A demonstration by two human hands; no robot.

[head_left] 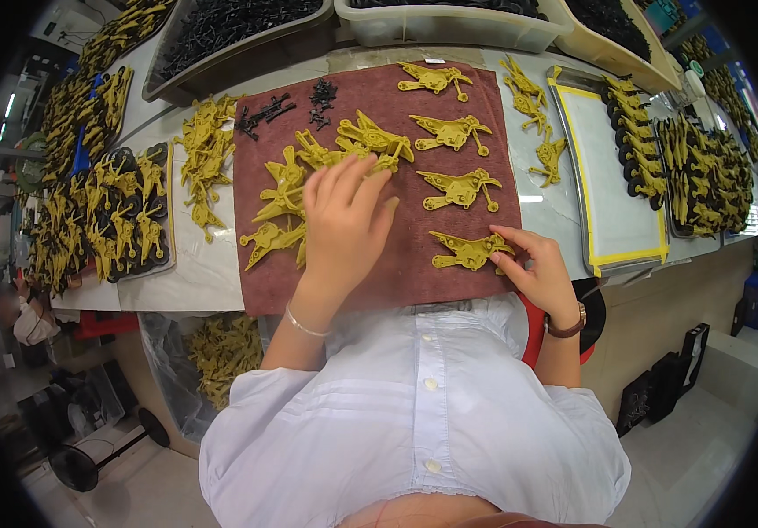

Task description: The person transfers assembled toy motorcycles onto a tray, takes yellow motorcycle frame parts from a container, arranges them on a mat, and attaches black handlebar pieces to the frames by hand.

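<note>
A maroon cloth [370, 255] lies on the table before me. My right hand [533, 268] has thumb and fingers closed on the right end of a yellow plastic toy motorbike body [463, 251], near the cloth's lower right corner. Above it, several like bodies are lined up in a column, among them one yellow body [456, 188] just beyond the held one. My left hand [344, 216], fingers stretched out, is over a loose pile of yellow toy bodies [284, 180]. Its fingertips reach the pile's right part, and the palm hides some pieces. Small black plastic parts [264, 114] lie at the cloth's upper left.
Bins [449, 25] of black parts line the back. Loose yellow bodies [205, 154] lie left of the cloth. Trays of yellow bodies with black wheels [132, 216] stand farther left. A yellow-taped tray [603, 259] is at the right. A bag of yellow parts [225, 356] sits below.
</note>
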